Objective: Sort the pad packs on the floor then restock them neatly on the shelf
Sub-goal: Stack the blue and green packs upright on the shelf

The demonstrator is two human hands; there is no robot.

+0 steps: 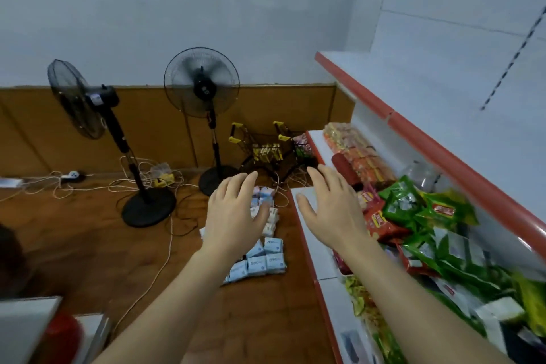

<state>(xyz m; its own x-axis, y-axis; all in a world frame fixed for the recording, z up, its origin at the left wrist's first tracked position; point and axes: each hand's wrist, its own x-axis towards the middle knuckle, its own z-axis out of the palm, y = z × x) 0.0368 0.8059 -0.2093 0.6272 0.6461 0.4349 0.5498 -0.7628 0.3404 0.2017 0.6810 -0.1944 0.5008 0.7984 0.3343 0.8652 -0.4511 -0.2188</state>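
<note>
Several small pad packs lie on the brown floor beside the shelf. Light blue packs (260, 261) form a tidy group nearest me, white packs (271, 220) sit behind them, and pink-and-blue packs (264, 193) lie farthest away. My left hand (235, 216) hovers above the packs with fingers spread, holding nothing and hiding part of the pile. My right hand (331, 210) is stretched out, fingers straight, over the white lower shelf (317, 248) with its red edge. Neither hand touches a pack.
The shelf holds green and red snack bags (413, 216) and orange packets (357, 154). An upper shelf (413, 127) with a red lip runs above. Two standing fans (204, 115) (97, 127), loose white cables (147, 183) and small yellow-handled carts (266, 148) stand on the floor behind the packs.
</note>
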